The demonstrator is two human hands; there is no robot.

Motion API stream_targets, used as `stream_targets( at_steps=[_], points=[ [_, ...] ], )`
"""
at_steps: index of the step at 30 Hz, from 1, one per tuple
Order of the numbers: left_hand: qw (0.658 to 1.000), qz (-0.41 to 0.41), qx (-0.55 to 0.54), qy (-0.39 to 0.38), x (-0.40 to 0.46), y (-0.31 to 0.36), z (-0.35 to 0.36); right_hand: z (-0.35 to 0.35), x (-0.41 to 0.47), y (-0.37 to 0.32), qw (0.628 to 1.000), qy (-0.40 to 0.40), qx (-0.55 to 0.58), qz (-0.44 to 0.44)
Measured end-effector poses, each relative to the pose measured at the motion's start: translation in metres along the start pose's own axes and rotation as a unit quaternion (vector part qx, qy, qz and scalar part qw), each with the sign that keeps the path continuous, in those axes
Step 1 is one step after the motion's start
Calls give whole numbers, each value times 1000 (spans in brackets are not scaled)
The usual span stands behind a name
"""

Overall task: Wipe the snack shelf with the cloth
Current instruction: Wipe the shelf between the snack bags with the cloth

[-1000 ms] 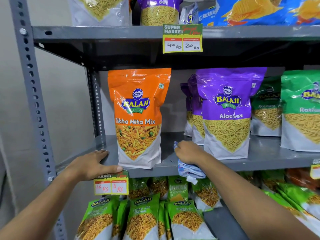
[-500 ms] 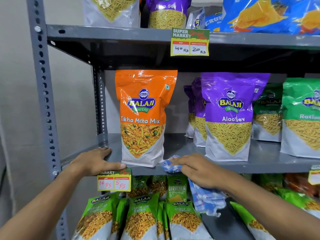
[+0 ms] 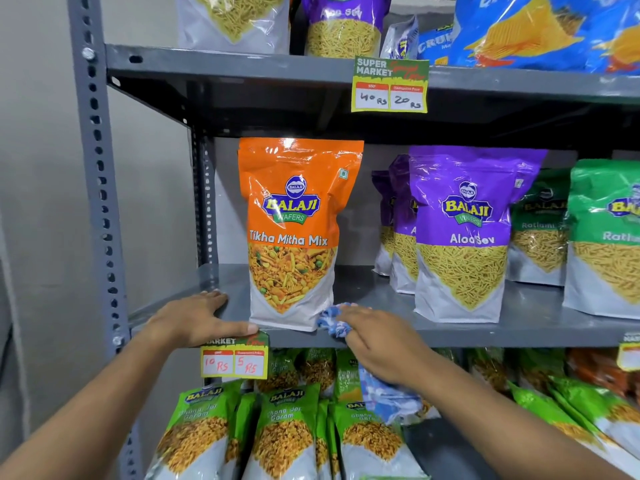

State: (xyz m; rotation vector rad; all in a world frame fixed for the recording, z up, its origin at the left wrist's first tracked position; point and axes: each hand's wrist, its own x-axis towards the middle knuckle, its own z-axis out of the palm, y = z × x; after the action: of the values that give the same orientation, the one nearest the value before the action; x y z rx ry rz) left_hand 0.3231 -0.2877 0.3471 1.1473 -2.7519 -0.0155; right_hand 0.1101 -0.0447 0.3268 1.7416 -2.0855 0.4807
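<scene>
The grey metal snack shelf (image 3: 540, 317) runs across the middle of the view. My right hand (image 3: 377, 341) presses a blue and white checked cloth (image 3: 334, 322) onto the shelf's front edge, right beside the orange Tikha Mitha Mix bag (image 3: 294, 233); the cloth's loose end hangs below the edge under my wrist. My left hand (image 3: 194, 318) lies flat on the shelf's front left corner, fingers spread, thumb along the edge by the bag's base. It holds nothing.
Purple Aloo Sev bags (image 3: 460, 233) and green Ratlami bags (image 3: 606, 237) stand to the right on the same shelf. A price tag (image 3: 235, 362) hangs from the edge. Green Chana Jor Garam bags (image 3: 284, 431) fill the shelf below. A perforated upright (image 3: 100, 202) borders the left.
My right hand slid the cloth from the gap between the orange and purple bags forward and left to the shelf's front edge. My left hand stayed in place.
</scene>
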Motion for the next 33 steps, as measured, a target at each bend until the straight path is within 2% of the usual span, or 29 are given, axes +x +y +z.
stream_targets(
  at_steps=[4, 7, 8, 10, 12, 15, 18, 20, 22, 24, 27, 28, 31, 33],
  points=[
    [1000, 1, 1, 1, 1, -2, 2, -4, 2, 13, 999, 26, 15, 28],
    [1000, 3, 4, 1, 3, -2, 1, -11, 14, 42, 989, 88, 32, 111],
    [1000, 3, 4, 0, 3, -2, 1, -12, 20, 52, 986, 89, 27, 139],
    [1000, 3, 5, -1, 3, -2, 2, -11, 32, 60, 986, 25, 6, 166],
    [1000, 4, 7, -3, 2, -2, 1, -6, 37, 57, 986, -51, -2, 156],
    [1000, 1, 7, -3, 3, -1, 0, -5, 24, 45, 993, -81, 20, 80],
    [1000, 2, 4, -7, 3, -2, 0, -13, 0, 38, 988, -75, 134, 38],
    [1000, 8, -1, -6, 2, -2, 1, -21, -6, 39, 970, -62, 230, 55],
    [1000, 12, -3, -2, 0, -1, 0, -24, 4, 43, 959, -15, 270, 87],
    [1000, 13, -2, -1, -1, 0, -1, -21, 15, 43, 968, 22, 218, 123],
    [1000, 13, 0, -3, -1, 1, -1, 3, 19, 36, 994, -18, 0, 107],
    [1000, 13, 1, -4, -1, 0, -1, 9, 16, 30, 995, -16, -36, 95],
    [1000, 14, 3, -1, 0, 0, -1, 13, 2, 17, 999, 10, 1, 50],
    [1000, 17, 4, 3, 0, -1, 1, 9, -9, 15, 991, 8, 123, 55]
  ],
)
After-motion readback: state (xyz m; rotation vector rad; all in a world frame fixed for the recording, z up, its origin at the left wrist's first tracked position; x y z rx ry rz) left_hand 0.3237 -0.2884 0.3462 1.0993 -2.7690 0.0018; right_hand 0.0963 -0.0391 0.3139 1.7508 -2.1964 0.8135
